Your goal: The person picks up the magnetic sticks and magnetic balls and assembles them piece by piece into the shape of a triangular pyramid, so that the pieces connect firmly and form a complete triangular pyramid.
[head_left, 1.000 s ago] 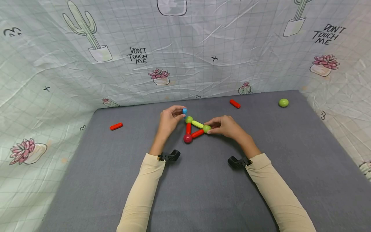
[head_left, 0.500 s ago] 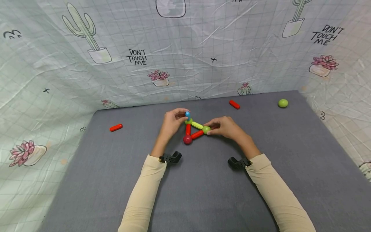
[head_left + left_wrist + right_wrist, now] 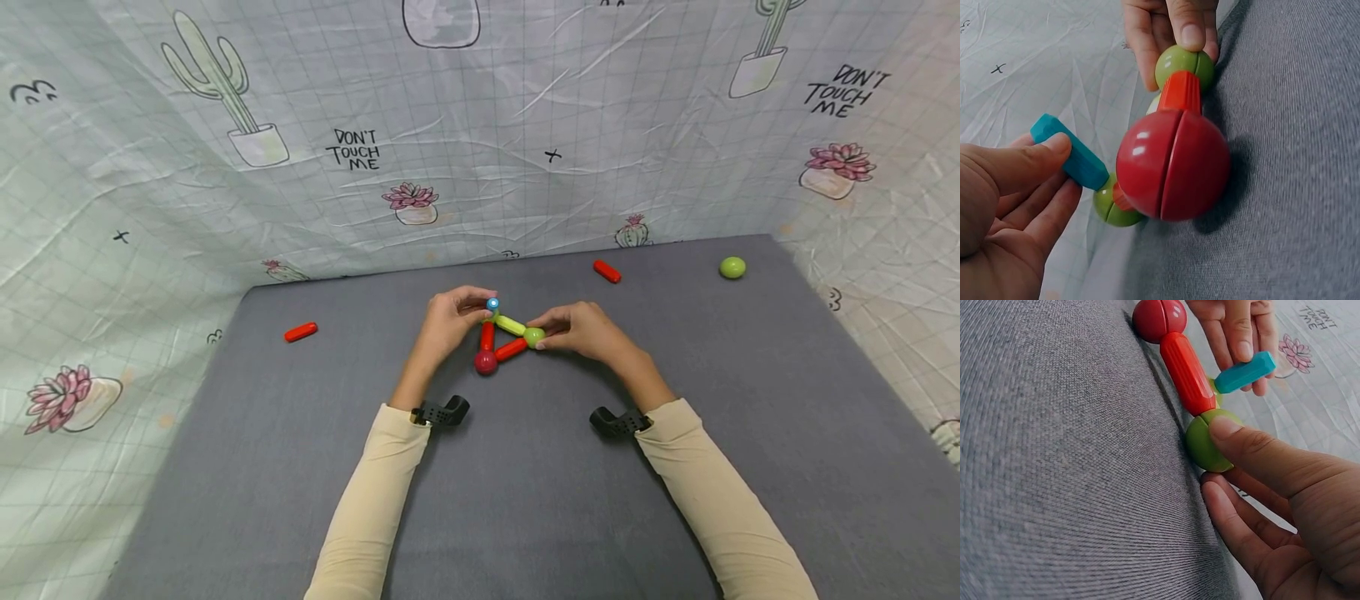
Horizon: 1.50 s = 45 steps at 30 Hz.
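Note:
My left hand (image 3: 448,323) pinches a blue rod (image 3: 1072,153) between thumb and fingers. The rod stands tilted upward, its lower end at the far green ball (image 3: 1116,209) and seeming to touch it. My right hand (image 3: 585,329) grips the other green ball (image 3: 1207,444) with thumb and fingertips. These belong to a flat triangle on the table: a red ball (image 3: 486,362) forms the near corner, two red rods (image 3: 487,336) run from it to the green balls, and a yellow-green rod (image 3: 512,325) joins the green balls at the back.
On the grey table (image 3: 510,500) lie a loose red rod (image 3: 301,332) at the left, another red rod (image 3: 607,271) at the back, and a loose green ball (image 3: 732,267) at the far right. A printed cloth (image 3: 480,108) rises behind the table.
My left hand has moved right and slightly nearer, bringing the blue rod from beside the far green ball onto its top. My right hand stays on its ball.

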Each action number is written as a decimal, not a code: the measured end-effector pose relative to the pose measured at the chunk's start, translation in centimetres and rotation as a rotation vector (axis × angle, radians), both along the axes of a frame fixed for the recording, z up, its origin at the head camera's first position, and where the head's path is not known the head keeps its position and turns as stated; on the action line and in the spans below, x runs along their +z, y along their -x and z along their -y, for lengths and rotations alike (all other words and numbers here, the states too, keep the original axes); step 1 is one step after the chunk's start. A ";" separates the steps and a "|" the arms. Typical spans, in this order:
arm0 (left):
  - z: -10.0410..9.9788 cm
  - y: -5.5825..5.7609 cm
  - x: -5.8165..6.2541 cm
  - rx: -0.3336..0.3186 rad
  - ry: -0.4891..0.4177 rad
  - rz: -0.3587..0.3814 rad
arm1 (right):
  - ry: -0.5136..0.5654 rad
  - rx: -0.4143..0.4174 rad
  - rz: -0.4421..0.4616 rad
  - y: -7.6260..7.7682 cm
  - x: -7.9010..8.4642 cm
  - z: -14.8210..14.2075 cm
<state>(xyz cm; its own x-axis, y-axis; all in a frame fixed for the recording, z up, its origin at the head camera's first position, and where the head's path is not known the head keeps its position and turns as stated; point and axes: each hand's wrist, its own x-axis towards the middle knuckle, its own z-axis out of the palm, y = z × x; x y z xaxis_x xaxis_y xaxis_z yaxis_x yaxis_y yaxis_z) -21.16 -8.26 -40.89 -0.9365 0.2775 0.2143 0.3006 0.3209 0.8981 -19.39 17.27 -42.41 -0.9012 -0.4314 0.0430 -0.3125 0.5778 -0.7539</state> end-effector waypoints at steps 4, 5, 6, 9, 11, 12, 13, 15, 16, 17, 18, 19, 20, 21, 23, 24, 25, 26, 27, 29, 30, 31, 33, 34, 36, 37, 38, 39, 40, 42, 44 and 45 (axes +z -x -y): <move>0.4 0.1 0.0 -0.047 -0.027 0.005 | 0.001 -0.003 0.005 0.0 0.0 0.0; 0.5 0.1 0.0 -0.059 -0.020 0.002 | 0.002 -0.002 0.006 0.1 0.0 0.0; 0.6 0.2 0.0 -0.072 -0.010 0.000 | 0.002 -0.001 0.005 0.1 0.0 0.0; 1.0 0.5 0.1 -0.092 0.069 -0.024 | 0.006 0.000 0.003 0.1 0.0 0.0; 1.3 0.8 0.1 -0.095 0.125 -0.038 | 0.009 0.001 0.004 0.1 0.0 0.0; 1.5 0.9 0.1 -0.095 0.146 -0.040 | 0.009 0.000 0.004 0.1 0.0 0.0; 1.6 1.1 0.0 -0.091 0.172 -0.043 | 0.010 -0.001 0.005 0.1 0.0 0.0; 1.8 1.3 -0.3 -0.088 0.209 -0.028 | 0.009 -0.003 0.009 0.1 0.0 0.0; 1.9 1.4 -0.4 -0.090 0.230 -0.020 | 0.009 -0.002 0.011 0.1 -0.1 0.0; 2.0 1.4 -0.6 -0.091 0.255 -0.009 | 0.007 -0.002 0.015 0.0 -0.1 0.0; 2.1 1.4 -0.8 -0.094 0.279 0.004 | 0.007 -0.001 0.019 0.0 -0.1 0.1; 2.2 1.4 -1.0 -0.099 0.304 0.018 | 0.006 0.000 0.023 0.0 -0.1 0.1; 2.3 1.4 -1.1 -0.105 0.324 0.030 | 0.004 0.003 0.026 0.0 0.0 0.1; 2.4 1.5 -1.3 -0.111 0.338 0.038 | 0.002 0.006 0.028 0.0 0.0 0.1; 2.6 1.5 -1.5 -0.117 0.344 0.053 | -0.002 0.016 0.025 0.0 0.0 0.1; 2.7 1.5 -1.5 -0.122 0.338 0.056 | -0.004 0.021 0.022 0.0 0.0 0.1; 2.9 1.6 -1.6 -0.126 0.329 0.057 | -0.007 0.024 0.020 0.1 0.0 0.1; 3.0 1.6 -1.6 -0.131 0.317 0.062 | -0.011 0.028 0.018 0.1 0.0 0.0; 3.1 1.6 -1.6 -0.135 0.303 0.068 | -0.016 0.032 0.015 0.1 0.0 0.0; 3.3 1.7 -1.6 -0.142 0.288 0.078 | -0.025 0.035 0.013 0.2 0.0 -0.1; 3.4 1.8 -1.7 -0.146 0.286 0.083 | -0.030 0.035 0.014 0.2 0.0 -0.1; 3.4 1.8 -1.7 -0.146 0.289 0.085 | -0.034 0.036 0.014 0.2 0.0 -0.2; 3.6 1.8 -1.7 -0.152 0.279 0.092 | -0.039 0.040 0.011 0.3 0.1 -0.2; 3.6 1.9 -1.7 -0.160 0.268 0.094 | -0.040 0.043 0.010 0.3 0.1 -0.2; 3.8 1.9 -1.7 -0.178 0.254 0.093 | -0.041 0.050 0.013 0.3 0.2 -0.2; 3.8 1.9 -1.7 -0.187 0.247 0.096 | -0.040 0.053 0.017 0.3 0.3 -0.2; 3.9 1.9 -1.7 -0.199 0.236 0.101 | -0.041 0.054 0.021 0.3 0.4 -0.2; 4.0 1.8 -1.7 -0.211 0.231 0.103 | -0.043 0.056 0.026 0.4 0.4 -0.1; 4.0 1.8 -1.7 -0.219 0.230 0.105 | -0.045 0.056 0.032 0.3 0.5 -0.1; 4.2 1.8 -1.7 -0.226 0.233 0.111 | -0.053 0.055 0.041 0.4 0.5 -0.1; 4.3 1.8 -1.7 -0.233 0.229 0.119 | -0.064 0.051 0.045 0.3 0.6 0.0; 4.3 1.8 -1.8 -0.233 0.229 0.122 | -0.068 0.051 0.048 0.4 0.6 0.0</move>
